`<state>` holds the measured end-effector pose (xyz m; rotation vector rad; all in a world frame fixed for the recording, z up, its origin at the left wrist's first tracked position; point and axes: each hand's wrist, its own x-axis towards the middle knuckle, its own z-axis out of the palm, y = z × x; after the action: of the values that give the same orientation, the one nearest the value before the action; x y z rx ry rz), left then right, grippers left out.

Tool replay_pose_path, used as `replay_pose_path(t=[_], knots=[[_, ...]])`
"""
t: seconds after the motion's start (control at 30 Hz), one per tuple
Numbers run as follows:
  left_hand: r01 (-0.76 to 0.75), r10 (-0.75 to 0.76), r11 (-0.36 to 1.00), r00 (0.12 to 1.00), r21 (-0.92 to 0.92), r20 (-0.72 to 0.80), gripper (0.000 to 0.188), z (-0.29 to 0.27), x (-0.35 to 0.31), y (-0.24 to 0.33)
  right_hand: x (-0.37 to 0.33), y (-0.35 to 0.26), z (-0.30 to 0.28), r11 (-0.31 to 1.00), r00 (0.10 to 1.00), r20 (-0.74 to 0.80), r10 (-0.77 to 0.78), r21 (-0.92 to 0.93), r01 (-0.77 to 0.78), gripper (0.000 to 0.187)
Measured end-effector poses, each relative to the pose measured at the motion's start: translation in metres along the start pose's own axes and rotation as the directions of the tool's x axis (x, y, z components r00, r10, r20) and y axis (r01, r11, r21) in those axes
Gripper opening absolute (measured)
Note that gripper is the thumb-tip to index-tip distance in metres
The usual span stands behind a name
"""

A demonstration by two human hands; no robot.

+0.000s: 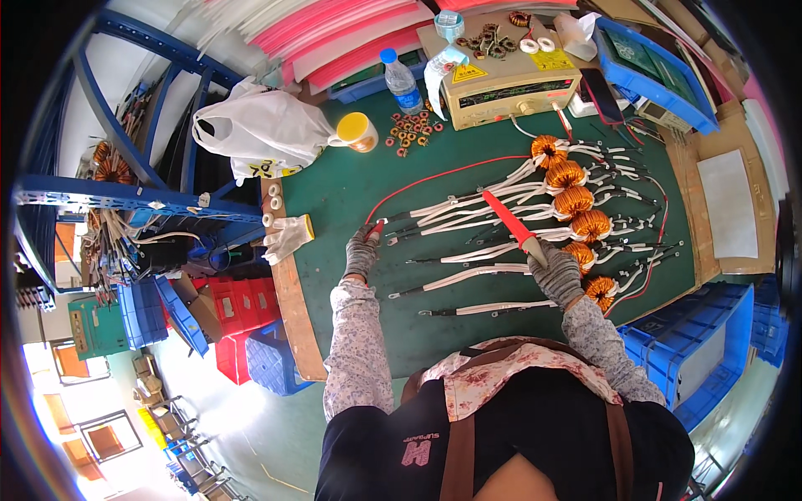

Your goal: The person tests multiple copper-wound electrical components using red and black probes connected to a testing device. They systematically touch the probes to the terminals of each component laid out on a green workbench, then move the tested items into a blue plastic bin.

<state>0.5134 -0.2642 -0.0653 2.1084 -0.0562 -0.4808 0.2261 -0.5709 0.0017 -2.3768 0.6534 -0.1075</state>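
My left hand (362, 252), in a grey glove, is closed on a red clip (375, 228) at the end of a thin red wire (434, 171). The clip is by the terminal end of a white cable, and whether it touches cannot be made out. My right hand (558, 274), also gloved, grips a long red tapered tool (507, 215) with a pale end, its tip pointing up and left over the cables. Several copper-wound ring coils (573, 201) stand in a column on the right, with white sleeved leads (476, 270) spreading to both sides.
At the back of the green table (351, 188) are a beige power supply (514, 92), small ring coils (411, 132), a yellow mug (355, 132) and a water bottle (402, 82). A white bag (259, 125) and a spare glove (288, 240) lie left. Blue crates (689, 342) stand right.
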Motion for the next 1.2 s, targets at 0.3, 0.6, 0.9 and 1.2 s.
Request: replay_pose_path(t=[0.3, 0.6, 0.9, 1.2], knots=[[-0.075, 0.072, 0.982, 0.997, 0.173, 0.022, 0.025, 0.001, 0.008, -0.022, 0.001, -0.002, 0.007, 0.999, 0.999, 0.02, -0.029, -0.042, 0.03, 0.029], [-0.054, 0.045, 0.981, 0.998, 0.184, 0.05, 0.03, 0.004, 0.011, -0.027, -0.008, -0.011, -0.002, 1.0, 1.0, -0.028, -0.008, -0.022, 0.007, 0.031], [-0.124, 0.112, 0.964, 0.992, 0.236, 0.061, 0.031, 0.004, 0.009, -0.022, -0.013, -0.012, -0.003, 0.996, 0.996, -0.09, 0.012, -0.086, -0.02, 0.038], [-0.211, 0.19, 0.932, 0.977, 0.294, 0.1, 0.027, -0.003, 0.008, -0.022, -0.02, -0.006, -0.008, 0.991, 0.999, -0.047, 0.006, 0.132, 0.0, 0.034]])
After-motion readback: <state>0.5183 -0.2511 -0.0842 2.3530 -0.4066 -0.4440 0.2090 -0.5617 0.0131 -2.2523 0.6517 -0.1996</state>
